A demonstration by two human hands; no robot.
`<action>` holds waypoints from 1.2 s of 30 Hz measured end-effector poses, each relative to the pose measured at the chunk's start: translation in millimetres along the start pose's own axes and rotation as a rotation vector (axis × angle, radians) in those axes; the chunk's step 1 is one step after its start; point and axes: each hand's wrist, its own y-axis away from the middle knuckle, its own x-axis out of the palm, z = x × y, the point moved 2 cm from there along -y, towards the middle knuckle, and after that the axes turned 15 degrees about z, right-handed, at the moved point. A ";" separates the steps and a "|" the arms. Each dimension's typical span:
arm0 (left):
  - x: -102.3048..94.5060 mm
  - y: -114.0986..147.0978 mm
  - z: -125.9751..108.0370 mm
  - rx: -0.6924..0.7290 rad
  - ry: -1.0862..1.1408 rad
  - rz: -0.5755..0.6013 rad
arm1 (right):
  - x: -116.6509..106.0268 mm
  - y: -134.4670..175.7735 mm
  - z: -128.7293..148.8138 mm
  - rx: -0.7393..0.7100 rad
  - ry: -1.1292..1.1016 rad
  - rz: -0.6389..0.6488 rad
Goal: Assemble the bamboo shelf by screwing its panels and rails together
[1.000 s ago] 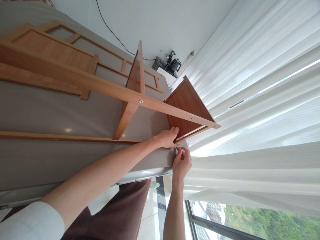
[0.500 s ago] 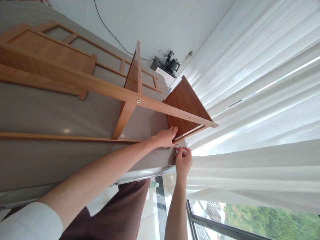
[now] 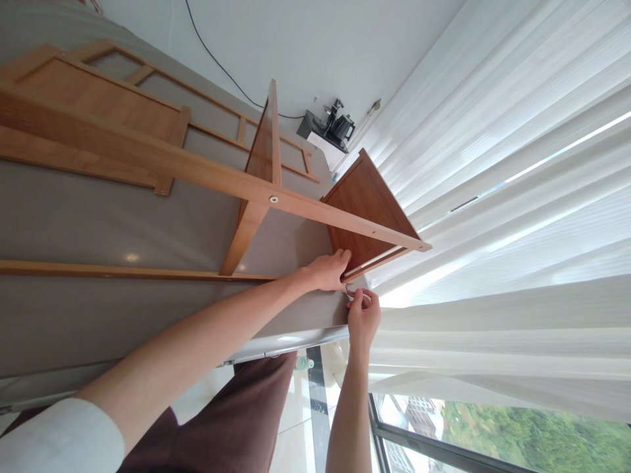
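My left hand [image 3: 331, 270] is wrapped round the lower near corner of a wooden shelf frame, where the end panel [image 3: 371, 200] meets the bottom rail [image 3: 162, 270]. Just below that corner, my right hand [image 3: 363, 314] pinches a thin metal hex key [image 3: 347, 290] whose tip points at the joint. The fastener there is too small or hidden to make out. A long upper rail [image 3: 315, 211] with a round metal fitting [image 3: 273, 199] runs over both hands. Midway along the frame stands a second upright panel [image 3: 263, 144].
Loose wooden panels [image 3: 108, 108] and a ladder-like frame [image 3: 241, 131] lie behind on the grey surface [image 3: 197, 315]. A black kettle [image 3: 342, 127] stands on a small cabinet at the wall. White curtains [image 3: 493, 289] hang close on the right.
My right hand has shifted very slightly to the right, and the hex key's angle has changed a little. The left hand and the frame keep their places.
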 end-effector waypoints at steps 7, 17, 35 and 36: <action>1.1 -0.2 0.6 -0.006 0.013 0.008 | 6.8 15.6 6.6 -0.061 0.068 -0.095; 2.4 -1.9 2.8 0.001 0.011 0.002 | 10.1 22.3 14.9 -0.115 0.200 -0.137; 0.0 0.6 0.5 -0.005 0.021 0.012 | 7.6 13.1 9.1 -0.035 0.099 -0.077; -0.6 1.1 0.3 -0.008 0.023 0.017 | 6.9 11.5 8.6 -0.025 0.085 -0.069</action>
